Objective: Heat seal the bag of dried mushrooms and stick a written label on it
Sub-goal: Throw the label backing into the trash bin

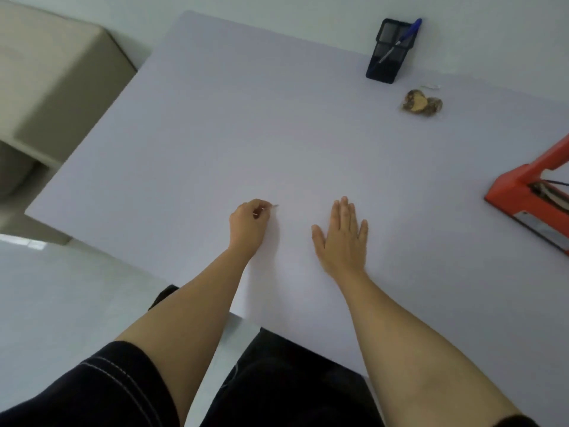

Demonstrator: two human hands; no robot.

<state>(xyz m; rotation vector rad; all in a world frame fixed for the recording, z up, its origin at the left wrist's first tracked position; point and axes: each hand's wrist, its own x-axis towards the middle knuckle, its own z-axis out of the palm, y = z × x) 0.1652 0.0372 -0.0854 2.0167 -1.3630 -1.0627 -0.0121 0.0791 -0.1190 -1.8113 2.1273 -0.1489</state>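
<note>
Clear plastic bag of brown dried mushrooms [421,103] is lying far out on the pale lavender matte tabletop [215,134], at about one o'clock from the hands and well apart from them. Its film is looking crinkled and glossy, the mushrooms inside lumpy and wrinkled. Nobody is touching it.

The left hand [248,224] is curling its fingers inward and pinching a thin pale sliver [275,206] that is poking out toward one o'clock. It is too small to identify, though it may be a label or its backing. The right hand [341,238] is lying flat with its fingers straight and close together, palm down on the tabletop. It is probably bracing while the left does the fine work.

A red metal heat sealer with a raised arm [523,192] is sitting at three o'clock, cut off by the frame edge and within the right hand's reach, likely staged for the sealing step. At twelve to one o'clock a black mesh pen holder [385,57] is standing near the wall, with a blue plastic ballpoint pen [403,38] leaning in it, ready for writing. A small white scrap [431,86] is lying just beyond the bag. A beige, blocky upholstered seat [52,87] is standing at ten o'clock.
</note>
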